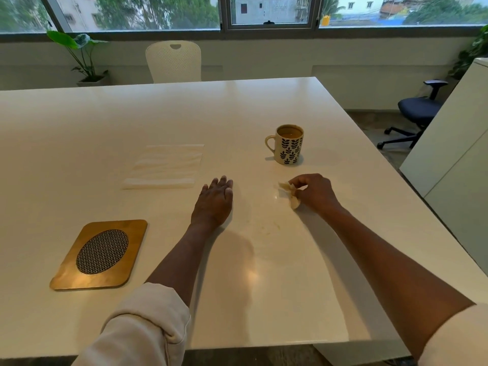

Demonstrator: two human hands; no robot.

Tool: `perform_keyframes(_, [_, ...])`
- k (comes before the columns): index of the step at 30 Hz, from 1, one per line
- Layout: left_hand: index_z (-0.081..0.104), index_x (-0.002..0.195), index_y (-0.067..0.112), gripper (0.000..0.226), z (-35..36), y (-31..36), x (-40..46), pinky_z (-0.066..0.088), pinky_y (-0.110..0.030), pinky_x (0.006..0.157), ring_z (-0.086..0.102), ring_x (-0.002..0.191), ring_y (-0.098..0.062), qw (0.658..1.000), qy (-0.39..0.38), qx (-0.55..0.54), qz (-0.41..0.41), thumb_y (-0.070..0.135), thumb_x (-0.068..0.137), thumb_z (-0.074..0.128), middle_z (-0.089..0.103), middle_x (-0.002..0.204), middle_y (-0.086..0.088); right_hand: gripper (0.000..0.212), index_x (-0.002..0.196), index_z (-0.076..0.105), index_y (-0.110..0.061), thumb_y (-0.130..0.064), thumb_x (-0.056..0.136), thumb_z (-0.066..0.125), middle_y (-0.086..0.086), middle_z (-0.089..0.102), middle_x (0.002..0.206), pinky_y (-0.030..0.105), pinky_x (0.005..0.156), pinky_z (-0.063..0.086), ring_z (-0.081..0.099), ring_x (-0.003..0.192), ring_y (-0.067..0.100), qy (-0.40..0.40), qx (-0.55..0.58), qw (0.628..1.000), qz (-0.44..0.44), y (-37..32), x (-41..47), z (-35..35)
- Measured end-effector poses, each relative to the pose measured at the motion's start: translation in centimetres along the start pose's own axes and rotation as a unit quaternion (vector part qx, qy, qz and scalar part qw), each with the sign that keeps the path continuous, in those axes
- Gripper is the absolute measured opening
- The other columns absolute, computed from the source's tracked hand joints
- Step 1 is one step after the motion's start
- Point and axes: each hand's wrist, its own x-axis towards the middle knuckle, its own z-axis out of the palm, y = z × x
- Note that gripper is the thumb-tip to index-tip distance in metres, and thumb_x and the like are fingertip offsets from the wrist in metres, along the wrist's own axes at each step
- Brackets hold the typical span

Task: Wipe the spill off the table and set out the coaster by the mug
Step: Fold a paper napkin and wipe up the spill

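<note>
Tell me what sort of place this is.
Probably an office meeting room: a large white table, a white perforated chair at its far side, a dark wheeled swivel chair nearby, and a long window strip facing buildings.

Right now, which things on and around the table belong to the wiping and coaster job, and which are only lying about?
Job: crumpled tissue held in right hand; faint smears on table; coaster; mug; flat napkin; left hand.

Lying about: white chair; office chair; potted plant.

Cream sleeves (148, 320) rolled above both bare forearms.
</note>
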Motion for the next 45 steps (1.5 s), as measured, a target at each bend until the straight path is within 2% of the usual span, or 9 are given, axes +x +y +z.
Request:
perform_keyframes(6, [0.031,0.153,0.018,0.051,0.0,-0.1,0.0,0.008,-0.037,0.123,0.014,0.151,-0.017,1.000,-0.006,0.000,0.000,0.023,0.103,0.019,0.022,0.163,-0.001,0.026,0.097,0.078,-0.015,-0.001,0.084,0.060,0.007,0.074,0.103,0.038,0.089,0.053,0.064,0.101,0.025,-0.017,-0.087,0.995,-0.049,-1.9,1.4,1.6])
perform_keyframes(17, [0.032,0.153,0.017,0.051,-0.1,-0.1,0.0,0.010,-0.039,0.123,0.016,0.151,-0.020,1.000,0.000,0.012,0.010,0.024,0.104,0.020,0.024,0.162,-0.003,0.026,0.093,0.077,-0.027,-0.005,0.086,0.065,-0.006,0.071,0.102,0.028,0.086,0.053,0.064,0.093,0.011,-0.168,-0.121,0.938,-0.279,-3.6,-4.8,3.7])
perform_keyframes(22, [0.032,0.153,0.017,0.051,-0.1,-0.1,-0.1,0.009,-0.038,0.123,0.015,0.151,-0.019,1.000,-0.005,0.015,0.008,0.023,0.104,0.020,0.023,0.163,-0.002,0.025,0.087,0.077,-0.025,-0.004,0.088,0.063,-0.009,0.069,0.098,0.019,0.083,0.050,0.064,0.089,0.006,-0.230,-0.116,0.910,-0.325,-1.8,-7.0,1.0])
perform_keyframes(25, [0.032,0.153,0.018,0.051,0.0,-0.1,0.0,0.009,-0.038,0.123,0.016,0.151,-0.019,1.000,-0.004,0.013,0.006,0.024,0.104,0.020,0.023,0.163,-0.002,0.030,0.083,0.076,-0.027,0.000,0.084,0.065,-0.010,0.067,0.093,0.024,0.081,0.051,0.062,0.086,0.005,-0.268,-0.132,0.907,-0.297,-0.5,-6.7,-1.3])
perform_keyframes(28, [0.032,0.153,0.018,0.051,0.0,-0.3,0.1,0.009,-0.039,0.123,0.016,0.151,-0.019,1.000,-0.003,0.015,0.005,0.025,0.103,0.019,0.023,0.163,-0.002,0.033,0.083,0.076,-0.028,0.003,0.079,0.066,-0.009,0.070,0.091,0.029,0.082,0.053,0.064,0.084,0.008,-0.243,-0.111,0.938,-0.220,0.9,-5.5,-3.3])
perform_keyframes(32, [0.033,0.152,0.018,0.051,0.2,-0.3,0.1,0.010,-0.039,0.122,0.017,0.151,-0.019,1.000,-0.001,0.016,0.002,0.024,0.103,0.020,0.024,0.162,-0.002,0.027,0.088,0.076,-0.016,0.006,0.079,0.064,-0.002,0.074,0.096,0.040,0.084,0.055,0.068,0.088,0.021,-0.188,0.079,0.978,-0.051,2.7,-4.4,-4.6])
perform_keyframes(37, [0.033,0.152,0.019,0.051,0.3,-0.3,0.2,0.010,-0.039,0.123,0.017,0.151,-0.019,1.000,0.001,0.010,-0.001,0.024,0.103,0.020,0.024,0.162,-0.001,0.021,0.089,0.068,-0.004,0.014,0.080,0.060,0.015,0.065,0.089,0.042,0.074,0.051,0.060,0.079,0.028,-0.155,0.285,0.945,0.050,3.2,-4.8,-4.2])
perform_keyframes(41, [0.034,0.152,0.019,0.051,0.3,-0.3,0.0,0.010,-0.039,0.123,0.016,0.151,-0.018,1.000,0.005,0.005,-0.002,0.024,0.103,0.020,0.024,0.162,-0.001,0.027,0.082,0.076,-0.009,0.012,0.081,0.058,0.023,0.071,0.095,0.044,0.074,0.049,0.059,0.078,0.034,-0.131,0.264,0.954,0.060,4.1,-4.9,-3.4])
perform_keyframes(45, [0.034,0.152,0.019,0.051,0.3,-0.2,0.1,0.010,-0.039,0.123,0.017,0.151,-0.018,1.000,0.006,0.007,-0.004,0.025,0.104,0.020,0.025,0.162,0.000,0.025,0.090,0.079,-0.020,0.001,0.079,0.070,0.003,0.076,0.094,0.040,0.086,0.057,0.072,0.087,0.023,-0.149,0.135,0.979,0.030,4.0,-4.7,-4.0])
